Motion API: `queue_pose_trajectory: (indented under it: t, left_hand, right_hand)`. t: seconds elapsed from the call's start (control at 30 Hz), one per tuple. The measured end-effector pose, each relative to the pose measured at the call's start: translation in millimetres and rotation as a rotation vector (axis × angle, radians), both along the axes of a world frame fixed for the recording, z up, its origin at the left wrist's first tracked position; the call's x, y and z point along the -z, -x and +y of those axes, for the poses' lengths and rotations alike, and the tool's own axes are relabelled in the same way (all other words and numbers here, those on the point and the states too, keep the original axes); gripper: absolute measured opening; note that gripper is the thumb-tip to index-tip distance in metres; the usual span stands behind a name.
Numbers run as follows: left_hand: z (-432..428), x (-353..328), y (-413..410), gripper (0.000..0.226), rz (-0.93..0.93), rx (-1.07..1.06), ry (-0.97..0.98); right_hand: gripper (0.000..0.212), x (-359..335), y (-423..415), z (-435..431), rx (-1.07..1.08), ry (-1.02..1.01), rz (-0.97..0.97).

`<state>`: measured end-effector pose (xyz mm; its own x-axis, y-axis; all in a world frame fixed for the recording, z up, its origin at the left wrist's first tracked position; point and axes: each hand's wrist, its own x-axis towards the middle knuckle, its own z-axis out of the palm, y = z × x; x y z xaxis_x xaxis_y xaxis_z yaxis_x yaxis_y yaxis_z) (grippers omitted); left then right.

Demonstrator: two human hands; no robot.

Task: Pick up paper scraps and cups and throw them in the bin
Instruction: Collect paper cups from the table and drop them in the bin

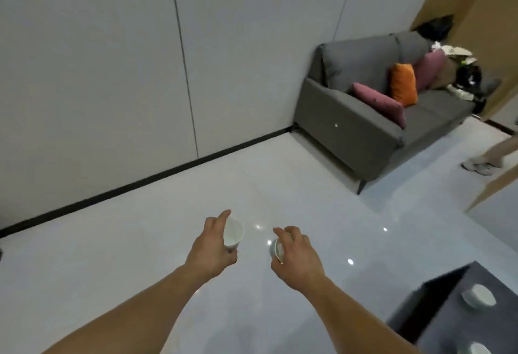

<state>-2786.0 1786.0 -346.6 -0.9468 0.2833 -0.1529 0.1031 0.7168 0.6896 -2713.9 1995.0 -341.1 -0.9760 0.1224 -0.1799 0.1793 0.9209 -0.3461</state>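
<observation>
On my feed both hands are held out over the glossy pale floor [117, 255], forearms bare. My left hand [213, 244] has its fingers wrapped round a white paper cup [235, 233], with the index finger lying straighter along the far side. That cup is tilted. Its long axis runs from the base, down in the grip, up and away to the open mouth, which faces right so that I can see its inside.

My right hand [297, 258] is curled over a second cup [277, 248], just right of the first and not touching it. This one lies close to sideways with its mouth pointing left towards the other cup. Its body is hidden under the palm, so I can only judge the axis from the rim.

At the near right corner is a dark surface [448, 325] carrying two more white cup-like things [478, 299], which are too blurred to tell how they lie. Far right, against the grey wall [98, 73], stands a grey sofa [350, 135] with an orange cushion [402, 84] and mauve cushions [378, 101]. Another person's leg and shoe [480, 167] show beside it.
</observation>
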Motion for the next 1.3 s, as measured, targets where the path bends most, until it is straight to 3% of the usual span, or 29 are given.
queue_pose_trajectory:
  t: [0.23, 0.57, 0.83, 1.3]
  left_hand:
    - [-190.7, -7.9, -4.1, 0.087, 0.031, -0.354, -0.033]
    - [-487.0, -5.8, -25.0, 0.078, -0.012, -0.766, 0.038]
    - [-616.5, 7.2, 7.0, 0.088, -0.041, -0.948, 0.045]
    - [-826.9, 7.5, 170.1, 0.083, -0.072, -1.161, 0.117]
  right_hand:
    - [0.067, -17.9, 72.9, -191.5, -0.381, -0.052, 0.066]
    - [0.067, -9.1, 130.3, -489.2, -0.714, 0.013, 0.035]
    - [0.068, 7.0, 208.8, -641.5, -0.917, 0.021, -0.009]
    - [0.071, 11.3, 414.6, -891.1, -1.11, 0.089, -0.058]
